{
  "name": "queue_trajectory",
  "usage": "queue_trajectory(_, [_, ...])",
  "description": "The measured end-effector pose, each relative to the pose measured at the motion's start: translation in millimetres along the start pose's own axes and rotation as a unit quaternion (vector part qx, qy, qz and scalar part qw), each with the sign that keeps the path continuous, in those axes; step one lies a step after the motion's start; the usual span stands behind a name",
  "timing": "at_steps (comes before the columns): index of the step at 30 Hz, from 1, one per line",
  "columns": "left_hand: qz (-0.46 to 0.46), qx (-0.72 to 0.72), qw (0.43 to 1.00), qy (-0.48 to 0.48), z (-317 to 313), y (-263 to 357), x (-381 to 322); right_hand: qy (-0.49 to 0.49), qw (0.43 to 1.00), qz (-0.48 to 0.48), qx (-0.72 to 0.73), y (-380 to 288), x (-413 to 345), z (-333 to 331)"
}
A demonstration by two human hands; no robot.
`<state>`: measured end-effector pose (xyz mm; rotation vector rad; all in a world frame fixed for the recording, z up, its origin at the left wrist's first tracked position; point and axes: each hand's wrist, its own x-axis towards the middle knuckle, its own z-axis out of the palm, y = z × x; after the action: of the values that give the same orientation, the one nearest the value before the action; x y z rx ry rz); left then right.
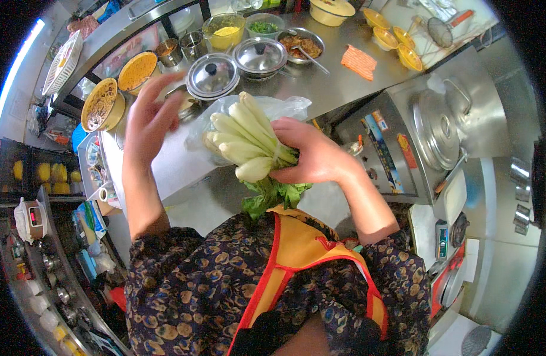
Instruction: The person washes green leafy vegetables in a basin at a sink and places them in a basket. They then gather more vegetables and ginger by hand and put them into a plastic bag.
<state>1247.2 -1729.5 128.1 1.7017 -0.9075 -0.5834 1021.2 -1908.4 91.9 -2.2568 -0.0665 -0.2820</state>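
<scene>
A tied bundle of leafy greens with thick pale stems [241, 133] is in my right hand [315, 151]. My fingers close around it near the tie, with the stem ends pointing away from me. Its dark leaves [277, 193] hang down towards my apron [308, 240]. Beneath the stems, a clear plastic bag [295, 106] rests on the steel counter [339, 95]. My left hand [150, 115] is raised, blurred and empty, its fingers apart. It hovers near a yellow tub of dark shredded food [103, 107] and a metal pot with a glass lid [213, 76].
Along the counter's back stand a second lidded pot [259, 55], a bowl of chopped greens [264, 26] and a metal bowl of cooked food with a spoon [301, 44]. An orange striped cloth [359, 62] lies to their right, near several yellow bowls [385, 38]. A large lidded steel pot [442, 129] stands right.
</scene>
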Motion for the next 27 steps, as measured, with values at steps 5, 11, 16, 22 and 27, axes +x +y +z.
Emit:
queue_trajectory(5, [0.098, 0.161, 0.924, -0.333, 42.6, -9.0, 32.2, 0.005, 1.000, -0.021, 0.001, -1.6, 1.0, 1.6])
queue_trajectory(11, [0.094, 0.334, 0.911, -0.221, 56.3, -46.6, 24.2, 0.067, 0.997, -0.035, -0.010, 4.1, -13.1, 5.6])
queue_trajectory(16, [0.118, 0.398, 0.867, -0.276, 62.8, -12.9, 1.8, 0.082, 0.996, -0.022, -0.015, 2.7, -22.6, 6.9])
queue_trajectory(22, [0.106, 0.350, 0.899, -0.241, 66.7, -31.4, 1.5, 0.062, 0.998, -0.015, -0.016, 1.9, -27.2, 7.0])
queue_trajectory(27, [-0.184, -0.166, 0.964, -0.098, 53.5, -36.4, 23.0, 0.085, 0.996, -0.025, -0.014, 4.7, -36.9, 12.5])
